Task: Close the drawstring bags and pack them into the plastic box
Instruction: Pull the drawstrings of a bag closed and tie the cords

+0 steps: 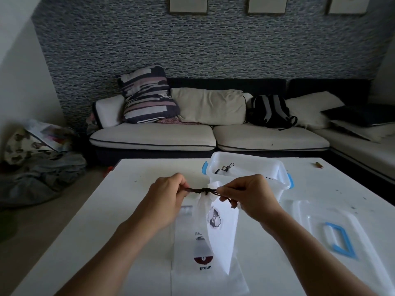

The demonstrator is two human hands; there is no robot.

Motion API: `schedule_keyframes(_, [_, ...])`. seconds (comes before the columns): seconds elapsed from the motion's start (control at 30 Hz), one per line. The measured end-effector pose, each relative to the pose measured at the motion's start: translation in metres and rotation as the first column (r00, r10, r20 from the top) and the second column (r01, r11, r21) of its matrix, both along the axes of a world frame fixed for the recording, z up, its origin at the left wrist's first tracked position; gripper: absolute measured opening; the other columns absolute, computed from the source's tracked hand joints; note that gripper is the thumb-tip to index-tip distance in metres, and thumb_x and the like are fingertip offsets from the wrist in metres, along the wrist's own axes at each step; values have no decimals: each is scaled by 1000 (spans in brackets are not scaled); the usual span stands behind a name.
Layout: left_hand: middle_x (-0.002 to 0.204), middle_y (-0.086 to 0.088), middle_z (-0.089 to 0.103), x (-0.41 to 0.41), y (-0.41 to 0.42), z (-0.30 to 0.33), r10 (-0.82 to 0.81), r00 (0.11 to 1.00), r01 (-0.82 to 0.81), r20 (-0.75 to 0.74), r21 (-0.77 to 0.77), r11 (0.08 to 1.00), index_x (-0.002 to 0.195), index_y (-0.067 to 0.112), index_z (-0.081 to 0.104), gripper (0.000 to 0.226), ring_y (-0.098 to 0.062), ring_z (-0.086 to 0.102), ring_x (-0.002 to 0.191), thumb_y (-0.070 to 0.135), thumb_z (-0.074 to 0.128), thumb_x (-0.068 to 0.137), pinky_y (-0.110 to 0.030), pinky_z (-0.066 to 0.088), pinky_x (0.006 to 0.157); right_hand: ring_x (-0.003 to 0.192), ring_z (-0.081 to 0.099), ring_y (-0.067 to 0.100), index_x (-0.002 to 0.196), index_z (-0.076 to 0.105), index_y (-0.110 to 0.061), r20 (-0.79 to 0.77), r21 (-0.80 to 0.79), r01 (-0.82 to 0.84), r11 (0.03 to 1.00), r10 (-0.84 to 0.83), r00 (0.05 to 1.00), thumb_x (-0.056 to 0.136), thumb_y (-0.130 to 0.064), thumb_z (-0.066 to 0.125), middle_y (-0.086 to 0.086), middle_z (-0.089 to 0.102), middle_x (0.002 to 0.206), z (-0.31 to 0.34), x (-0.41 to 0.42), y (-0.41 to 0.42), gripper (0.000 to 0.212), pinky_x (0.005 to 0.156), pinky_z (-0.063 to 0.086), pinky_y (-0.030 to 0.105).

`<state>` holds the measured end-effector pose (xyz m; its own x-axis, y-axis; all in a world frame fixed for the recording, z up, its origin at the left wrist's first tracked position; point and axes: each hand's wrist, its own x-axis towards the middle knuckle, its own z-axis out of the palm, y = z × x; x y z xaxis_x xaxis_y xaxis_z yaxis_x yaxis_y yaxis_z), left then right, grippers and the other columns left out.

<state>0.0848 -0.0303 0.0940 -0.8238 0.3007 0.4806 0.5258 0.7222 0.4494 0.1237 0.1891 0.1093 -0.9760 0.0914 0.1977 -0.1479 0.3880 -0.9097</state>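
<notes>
**Both hands pull a bag's cord tight over the white surface**

Lowest in the frame, a flat white bag (205, 272) printed with the word "broun" lies on the white surface (96, 231). Just above it, at the centre, a second white drawstring bag (222, 227) with a round dark print hangs from its gathered neck, its lower corner reaching down over the flat one. The left hand (166, 199) pinches one end of the dark cord (203, 190) with curled fingers; the right hand (250, 195) pinches the other end, a loop of cord trailing beneath its fingers. The cord runs taut between them, knotted at the puckered neck.

At lower right a clear lid (333, 231) with a blue handle lies flat on the surface, apart from the bags.

Behind the hands, right of centre, stands the clear plastic box (248, 174) with blue clips on its sides. Inside it lies a white bag with a dark cord (226, 168).

Farther back at the right edge of the surface sits a small brown object (319, 165), too small to tell what.

Beyond, a cream and dark sofa (209, 135) carries a striped cushion (147, 95) and a black backpack (269, 111). A pile of cloth (38, 167) lies on the floor at middle left. Picture frames (188, 5) hang on the patterned wall along the top.
</notes>
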Motion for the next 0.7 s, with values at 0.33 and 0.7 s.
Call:
schedule_keyframes(0.33, [85, 8, 66, -2, -3, 0, -10, 993, -4, -119, -121, 993, 91, 17, 62, 10, -9, 60, 73, 24, 60, 98, -21, 49, 61, 48, 47, 5, 62, 76, -11, 103, 173, -32, 984, 14, 995, 79, -23, 82, -1, 68, 57, 7, 0, 12, 22, 53, 41, 23])
schedule_keyframes(0.7, [83, 10, 67, -13, -9, -5, 42, 992, -57, -120, -125, 991, 90, 18, 64, 8, -9, 62, 72, 23, 64, 96, -31, 54, 66, 46, 46, 5, 55, 71, -14, 101, 193, -55, 980, 36, 994, 80, -23, 82, -6, 63, 50, 7, -5, 10, 29, 46, 37, 15])
